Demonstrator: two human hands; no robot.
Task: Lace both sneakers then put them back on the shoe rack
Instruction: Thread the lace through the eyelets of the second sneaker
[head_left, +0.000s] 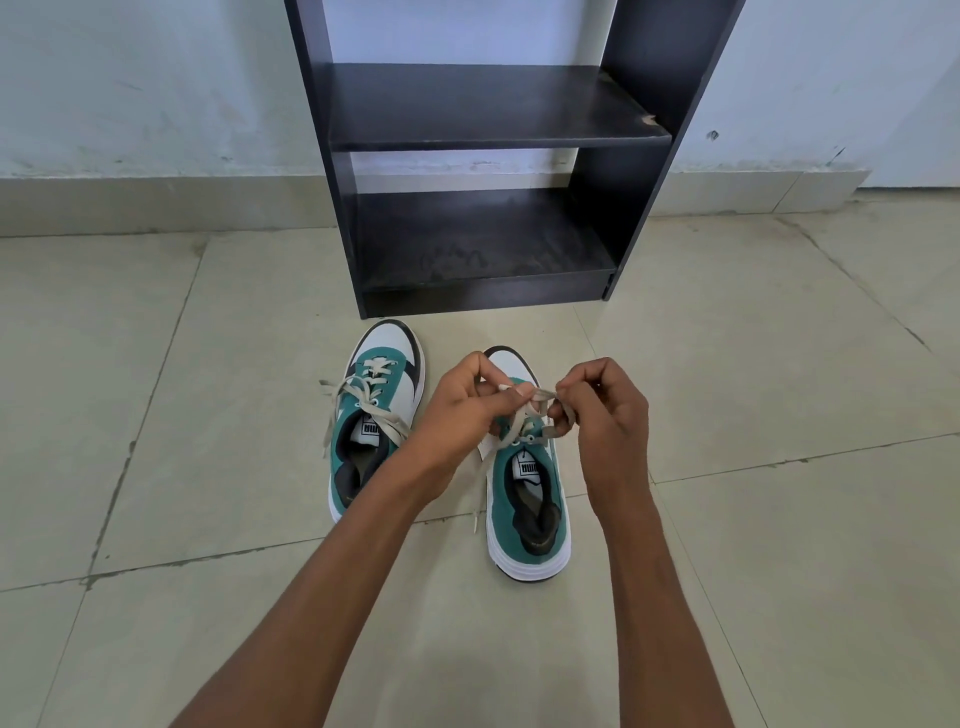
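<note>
While you're crouched over the pale tiled floor (727, 519), your left hand (462, 400) and right hand (605, 402) are both pinched shut on the cream flat lace (522, 410) of the right-side green-and-white sneaker (530, 499), which sits right under your knuckles. The other green-and-white sneaker (376, 415) is just left of your left hand, touching nothing, its laces loose and spilling over the side. Beyond both hands stands the dark wooden shoe rack (483, 171), shelves bare.
</note>
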